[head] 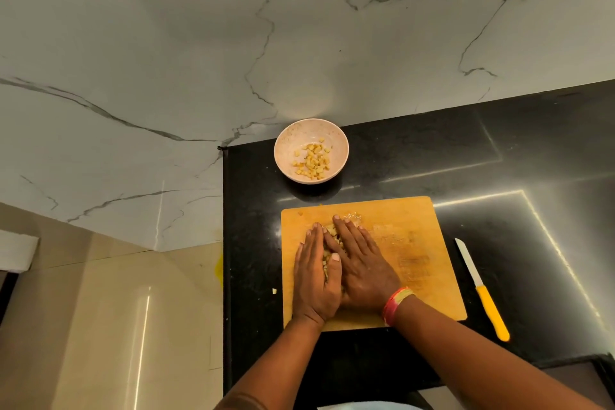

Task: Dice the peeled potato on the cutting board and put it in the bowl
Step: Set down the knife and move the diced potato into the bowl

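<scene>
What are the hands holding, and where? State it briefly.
Neither hand grips anything. The left hand and right hand lie with straight fingers cupped around a pile of potato cubes on the cutting board.

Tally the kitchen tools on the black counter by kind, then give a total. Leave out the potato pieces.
Bowl: 1
Cutting board: 1
Knife: 1
Total: 3

Both hands, left and right, lie on the board over the potato pieces.
</scene>
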{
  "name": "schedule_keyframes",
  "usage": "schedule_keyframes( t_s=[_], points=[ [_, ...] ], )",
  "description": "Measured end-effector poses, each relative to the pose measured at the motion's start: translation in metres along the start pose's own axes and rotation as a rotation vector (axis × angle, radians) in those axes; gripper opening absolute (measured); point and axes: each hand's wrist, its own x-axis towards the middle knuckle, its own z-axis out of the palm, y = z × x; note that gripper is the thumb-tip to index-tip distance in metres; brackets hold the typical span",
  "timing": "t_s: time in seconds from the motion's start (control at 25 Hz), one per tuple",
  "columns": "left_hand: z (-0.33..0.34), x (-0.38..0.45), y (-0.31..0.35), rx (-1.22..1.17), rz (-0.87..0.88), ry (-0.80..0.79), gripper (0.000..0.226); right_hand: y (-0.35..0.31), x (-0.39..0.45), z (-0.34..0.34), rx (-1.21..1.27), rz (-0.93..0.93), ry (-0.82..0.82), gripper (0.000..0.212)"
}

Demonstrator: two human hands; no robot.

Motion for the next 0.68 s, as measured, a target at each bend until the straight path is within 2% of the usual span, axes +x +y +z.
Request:
schedule_keyframes(
  t_s=[0.16, 0.28, 0.56, 0.68],
  points=[
    [-0.001, 0.008, 0.004, 0.007, -0.028, 0.011, 0.071, 0.001, 0.012, 0.003, 0.039, 0.045, -0.066, 0.079],
    [0.003, 0.008, 0.011, -0.036, -0.078, 0.047, 0.068, -0.003, 0.02, 0.0, 0.024, 0.054, 0.028, 0.063],
    [0.01, 0.017, 0.023, -0.175, -0.143, 0.31, 0.042, -0.007, 0.035, 0.004, -0.042, 0.025, 0.169, 0.034],
    [0.01, 0.029, 0.028, -0.2, -0.187, 0.391, 0.039, -0.005, 0.043, 0.003, 0.028, -0.03, 0.203, 0.026]
  ],
)
